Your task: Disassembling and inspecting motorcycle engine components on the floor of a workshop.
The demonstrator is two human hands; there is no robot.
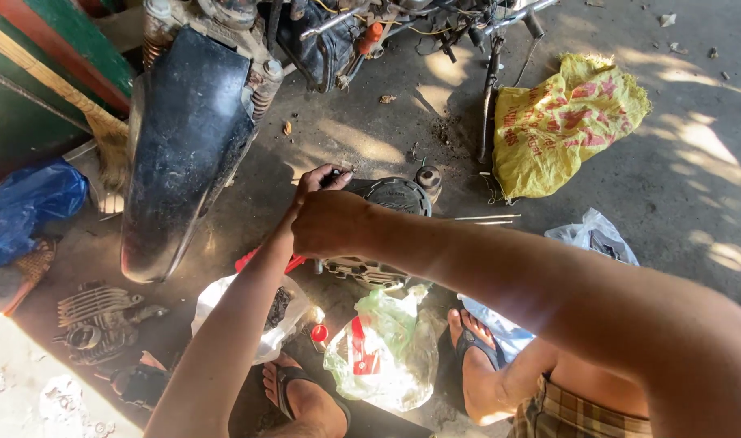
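Note:
A dark grey engine block (391, 199) sits on the concrete floor in front of me, below a stripped motorcycle frame (370, 28). My left hand (320, 178) reaches to the block's upper left edge, fingers pinched on a small dark part there. My right hand (331, 223) is closed into a fist just below it, over the block's left side; what it grips is hidden by the hand. Both forearms cross the middle of the view. My feet in flip-flops (468, 345) rest on either side of the bags.
A black mudguard (188, 146) leans at left. A yellow printed sack (561, 122) lies at right. Clear and green plastic bags (383, 349), a white bag (261, 312), a finned cylinder part (99, 320) and a blue bag (25, 207) surround me.

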